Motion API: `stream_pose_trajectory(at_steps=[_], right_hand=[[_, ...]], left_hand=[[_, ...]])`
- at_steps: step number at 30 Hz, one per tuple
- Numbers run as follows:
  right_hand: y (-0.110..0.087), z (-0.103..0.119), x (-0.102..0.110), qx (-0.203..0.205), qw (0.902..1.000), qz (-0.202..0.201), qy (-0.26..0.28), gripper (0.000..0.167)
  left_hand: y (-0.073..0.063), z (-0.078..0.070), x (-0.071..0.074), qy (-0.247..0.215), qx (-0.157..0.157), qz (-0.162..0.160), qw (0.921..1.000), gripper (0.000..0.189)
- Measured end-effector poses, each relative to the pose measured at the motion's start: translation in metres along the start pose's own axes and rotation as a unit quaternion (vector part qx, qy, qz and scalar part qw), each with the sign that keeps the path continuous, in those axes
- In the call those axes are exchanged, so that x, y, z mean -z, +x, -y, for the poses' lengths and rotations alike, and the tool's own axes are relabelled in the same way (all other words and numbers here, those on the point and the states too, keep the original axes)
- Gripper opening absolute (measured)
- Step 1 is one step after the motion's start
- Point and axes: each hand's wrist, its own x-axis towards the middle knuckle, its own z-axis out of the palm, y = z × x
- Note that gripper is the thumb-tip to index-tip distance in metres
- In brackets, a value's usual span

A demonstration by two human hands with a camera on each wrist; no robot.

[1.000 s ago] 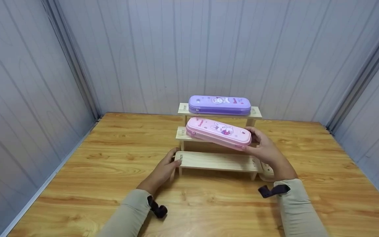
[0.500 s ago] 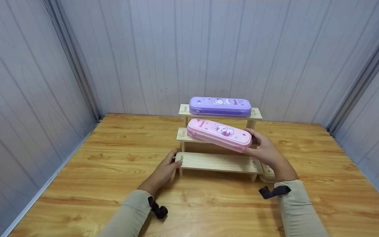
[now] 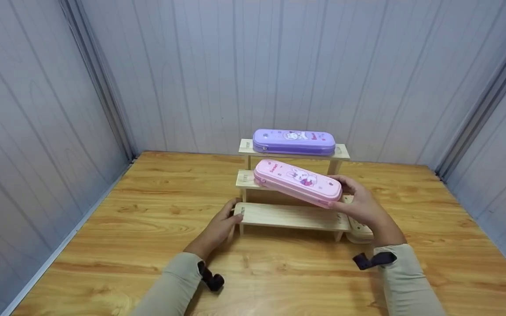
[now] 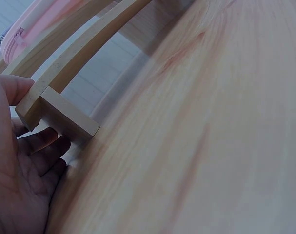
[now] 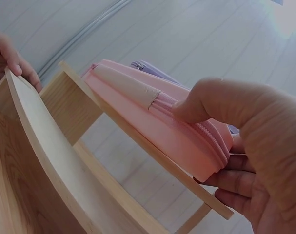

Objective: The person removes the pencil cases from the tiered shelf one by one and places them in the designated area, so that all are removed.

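Note:
A pink zip pencil case (image 3: pixel 298 181) with a rabbit print slants over the middle step of a wooden three-step stand (image 3: pixel 292 217). My right hand (image 3: pixel 360 205) grips its right end, thumb on the near side and fingers behind, as the right wrist view shows. The left end of the case overlaps the middle step. My left hand (image 3: pixel 218 228) holds the left end of the lowest step; in the left wrist view the thumb lies on top, with fingers curled underneath. On the top step lies a purple pencil case (image 3: pixel 294 141).
Beside the stand's right end, a pale case-like object (image 3: pixel 359 230) lies on the wooden table (image 3: pixel 117 245), partly hidden by my right hand. A panelled wall (image 3: pixel 200 79) rises behind the table, with side walls left and right.
My right hand has moved the pink pencil case slightly right and towards me, off its earlier spot over the middle step. The left hand stays in place on the stand.

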Motion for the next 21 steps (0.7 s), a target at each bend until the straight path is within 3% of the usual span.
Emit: stream_pose_trajectory(at_steps=[10, 15, 21], right_hand=[[-0.008, 0.003, -0.001, 0.012, 0.9998, -0.010, 0.014, 0.067], [-0.010, 0.002, -0.004, 0.014, 0.9981, -0.006, 0.060, 0.064], [-0.012, 0.001, -0.004, -0.003, 0.9963, 0.009, 0.085, 0.079]], left_hand=[[0.001, 0.001, 0.002, -0.003, 0.000, 0.002, 1.0000, 0.044], [0.001, 0.002, 0.002, -0.002, 0.000, 0.011, 0.9999, 0.046], [0.001, -0.001, 0.001, -0.009, 0.011, 0.010, 0.9998, 0.049]])
